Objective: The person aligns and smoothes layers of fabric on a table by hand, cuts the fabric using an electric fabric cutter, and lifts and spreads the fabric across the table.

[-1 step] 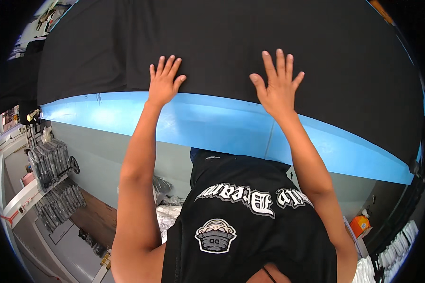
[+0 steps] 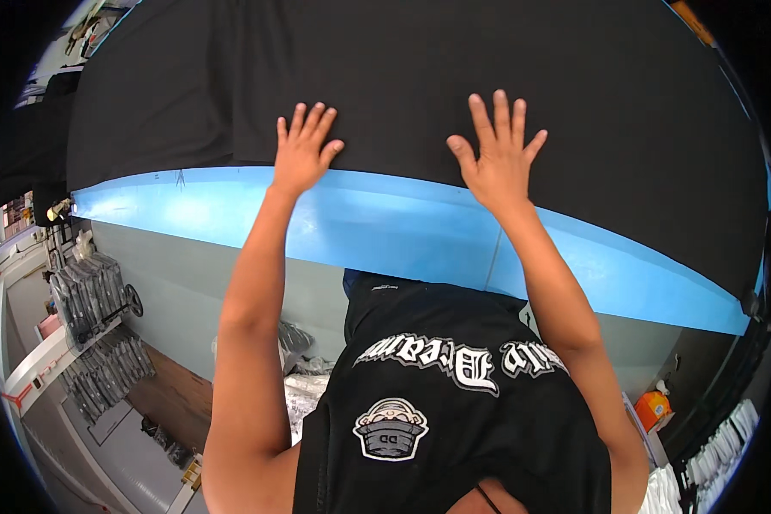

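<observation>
A wide sheet of black cloth (image 2: 394,60) covers most of a light blue tabletop (image 2: 377,218), whose front strip shows bare. Palm down on the cloth near its front edge lies my left hand (image 2: 301,158), fingers spread. My right hand (image 2: 499,167) rests flat on the same cloth farther right, its fingers also wide apart. Neither hand holds anything. Soft folds run through the cloth to the upper left of my left hand.
Dark garments in clear covers (image 2: 90,291) hang on a rack at the left. Pale hung items (image 2: 720,454) and an orange box (image 2: 654,409) are at the lower right. Below the table edge sits a shiny plastic-wrapped bundle (image 2: 304,398).
My left hand has shifted slightly right and my right hand slightly left, so they are a little closer together. Both stay flat on the black cloth.
</observation>
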A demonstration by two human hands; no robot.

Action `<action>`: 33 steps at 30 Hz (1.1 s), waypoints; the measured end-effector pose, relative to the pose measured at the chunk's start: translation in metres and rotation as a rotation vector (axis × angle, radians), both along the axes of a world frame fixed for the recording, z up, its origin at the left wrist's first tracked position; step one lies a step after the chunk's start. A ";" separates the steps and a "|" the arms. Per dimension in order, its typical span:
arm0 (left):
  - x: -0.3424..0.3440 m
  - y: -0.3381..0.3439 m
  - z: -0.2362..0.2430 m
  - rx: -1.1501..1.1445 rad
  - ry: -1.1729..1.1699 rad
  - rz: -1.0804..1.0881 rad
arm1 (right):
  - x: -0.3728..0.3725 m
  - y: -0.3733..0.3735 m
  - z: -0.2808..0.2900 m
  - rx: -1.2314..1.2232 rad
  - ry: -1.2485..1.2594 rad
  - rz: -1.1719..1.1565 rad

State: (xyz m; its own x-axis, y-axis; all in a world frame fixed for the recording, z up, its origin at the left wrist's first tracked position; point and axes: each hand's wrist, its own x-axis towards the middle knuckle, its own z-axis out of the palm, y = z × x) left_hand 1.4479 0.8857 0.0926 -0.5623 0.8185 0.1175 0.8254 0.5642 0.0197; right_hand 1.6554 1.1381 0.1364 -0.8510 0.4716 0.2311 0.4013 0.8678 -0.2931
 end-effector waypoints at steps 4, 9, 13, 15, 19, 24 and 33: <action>0.013 0.004 -0.013 0.105 -0.035 0.002 | 0.002 -0.009 -0.048 0.136 -0.300 -0.025; 0.010 -0.015 0.016 0.432 -0.271 0.003 | -0.004 -0.007 -0.039 -0.029 -0.314 -0.130; -0.045 -0.110 0.011 0.635 -0.178 0.379 | -0.037 -0.041 -0.026 -0.103 -0.122 -0.209; -0.071 -0.142 0.004 0.535 -0.074 0.359 | -0.048 -0.053 -0.036 -0.056 -0.151 -0.230; -0.097 -0.145 0.007 0.318 -0.159 0.060 | -0.049 -0.057 -0.065 0.056 -0.295 -0.290; -0.098 -0.143 -0.003 0.273 -0.147 0.103 | -0.058 -0.056 -0.058 -0.042 -0.318 -0.287; -0.079 -0.104 0.013 0.235 -0.254 -0.006 | -0.066 -0.064 -0.070 0.010 -0.282 -0.237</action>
State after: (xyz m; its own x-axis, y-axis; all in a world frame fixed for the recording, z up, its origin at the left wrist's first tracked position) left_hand 1.3690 0.7816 0.1059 -0.5932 0.7890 0.1601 0.7807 0.5151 0.3538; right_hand 1.5894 1.0742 0.0666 -0.7492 0.6623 0.0084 0.6555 0.7432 -0.1341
